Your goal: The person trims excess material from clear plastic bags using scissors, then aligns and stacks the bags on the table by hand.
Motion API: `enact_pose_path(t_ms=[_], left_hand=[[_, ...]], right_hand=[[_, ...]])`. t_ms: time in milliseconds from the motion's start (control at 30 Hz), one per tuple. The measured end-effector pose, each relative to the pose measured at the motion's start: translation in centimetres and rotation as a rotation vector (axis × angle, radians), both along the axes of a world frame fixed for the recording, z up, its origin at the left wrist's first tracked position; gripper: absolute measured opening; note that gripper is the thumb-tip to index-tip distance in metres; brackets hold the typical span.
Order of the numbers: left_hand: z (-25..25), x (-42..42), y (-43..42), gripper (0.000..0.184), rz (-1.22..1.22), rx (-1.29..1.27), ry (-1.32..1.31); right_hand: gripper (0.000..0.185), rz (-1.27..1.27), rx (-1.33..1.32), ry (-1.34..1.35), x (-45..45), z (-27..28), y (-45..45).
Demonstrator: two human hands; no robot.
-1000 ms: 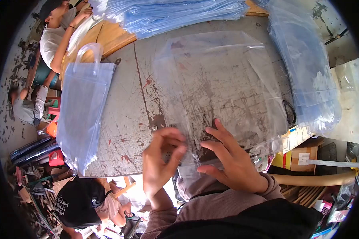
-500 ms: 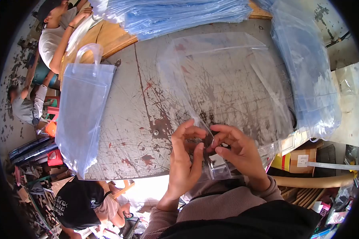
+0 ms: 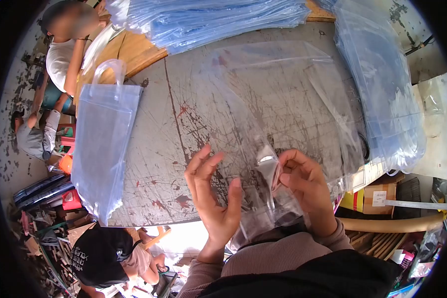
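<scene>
A clear plastic bag (image 3: 283,99) lies spread on the scratched table in front of me, its near end gathered by my body. My right hand (image 3: 305,186) pinches a folded edge of that bag between thumb and fingers, lifting it a little. To the left of the fold, my left hand (image 3: 213,198) is held up with its fingers apart and nothing between them. Part of the bag's near end hangs over the table edge, under and between my hands.
Finished-looking clear bags with a looped handle (image 3: 107,139) lie at the left. A thick pile of bluish plastic sheets (image 3: 218,22) sits at the back, and another stack (image 3: 382,99) at the right. Cardboard boxes (image 3: 377,198) stand below. Other people are at the left.
My hands were close together at the bag's edge. The left hand has let go and moved left, its fingers spreading. The right hand keeps the edge, now raised and folded.
</scene>
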State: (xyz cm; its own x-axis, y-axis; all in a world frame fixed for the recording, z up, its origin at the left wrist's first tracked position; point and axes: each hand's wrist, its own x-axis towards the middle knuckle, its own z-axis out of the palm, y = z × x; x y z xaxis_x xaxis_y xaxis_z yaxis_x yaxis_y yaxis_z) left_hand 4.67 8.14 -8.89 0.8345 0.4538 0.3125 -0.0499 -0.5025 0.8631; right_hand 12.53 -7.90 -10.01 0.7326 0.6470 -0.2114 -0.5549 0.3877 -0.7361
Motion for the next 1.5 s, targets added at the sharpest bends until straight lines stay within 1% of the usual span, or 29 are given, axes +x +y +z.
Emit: enact_pose_path(t_ms=[33,67,133,167,233,367,533,667,733,767,833,867,933,967,1033,1100,1167,1233,1400,1500], left_hand=[[-0.1,-0.1,0.0,0.049,0.045,-0.1,-0.011],[0.3,-0.3,0.1,0.049,0.045,-0.093,-0.016],[1.1,-0.6,0.4,0.055,-0.142,-0.682,0.106],[1.0,-0.6,0.5,0.055,-0.141,-0.677,0.102],[0.7,-0.7,0.5,0.06,-0.211,-0.854,0.049],[1.3,-0.4,0.0,0.064,-0.189,-0.879,0.047],[1.8,-0.3,-0.2,0.064,-0.226,-0.784,0.036],[1.8,-0.4,-0.3,0.063,-0.245,-0.779,0.016],[1.5,-0.3,-0.6,0.058,-0.209,-0.854,-0.03],[1.4,-0.4,-0.5,0.058,-0.21,-0.851,-0.031],[1.1,-0.6,-0.4,0.048,-0.197,-0.911,-0.019],[1.2,-0.5,-0.5,0.048,-0.199,-0.912,-0.015],[1.5,-0.3,-0.8,0.039,-0.118,-0.898,0.007],[1.5,-0.3,-0.8,0.039,-0.12,-0.897,0.009],[1.4,-0.2,-0.7,0.03,-0.125,-0.878,-0.011],[1.4,-0.2,-0.4,0.028,-0.145,-0.871,-0.01],[1.1,-0.2,-0.2,0.027,-0.163,-0.866,-0.009],[0.8,-0.3,0.0,0.027,-0.183,-0.856,-0.017],[0.3,-0.4,0.1,0.026,-0.161,-0.863,-0.023],[-0.2,-0.5,0.4,0.026,-0.155,-0.868,-0.01]], right_hand=[[0.021,-0.002,0.038,0.027,0.1,0.0,-0.1],[0.019,-0.003,0.077,0.053,0.2,0.1,-0.1],[0.017,-0.002,0.089,0.056,0.3,0.0,-0.2],[0.016,-0.002,0.094,0.065,0.4,-0.1,-0.3],[0.015,-0.009,0.094,0.065,0.4,-0.2,-0.2],[0.012,-0.01,0.076,0.086,0.3,-0.6,-0.5],[0.015,-0.019,0.102,0.106,0.2,-0.8,-0.6],[0.015,-0.017,0.155,0.115,0.3,-0.7,-0.5],[0.015,-0.017,0.173,0.099,0.4,-0.9,-0.5],[0.014,-0.019,0.186,0.092,0.4,-1.0,-0.5],[0.013,-0.018,0.174,0.087,0.4,-0.8,-0.6],[0.013,-0.017,0.158,0.084,0.4,-0.7,-0.6],[0.013,-0.023,0.163,0.09,0.3,-0.7,-0.6],[0.013,-0.026,0.168,0.093,0.3,-0.8,-0.6],[0.013,-0.027,0.173,0.099,0.3,-0.7,-0.6],[0.013,-0.028,0.178,0.097,0.4,-0.5,-0.6],[0.014,-0.031,0.115,0.096,0.4,-0.3,-0.5],[0.014,-0.034,0.136,0.105,0.3,-0.5,-0.5],[0.014,-0.032,0.161,0.075,0.2,-0.8,-0.5],[0.014,-0.004,0.128,0.079,0.1,-0.5,-0.6]])
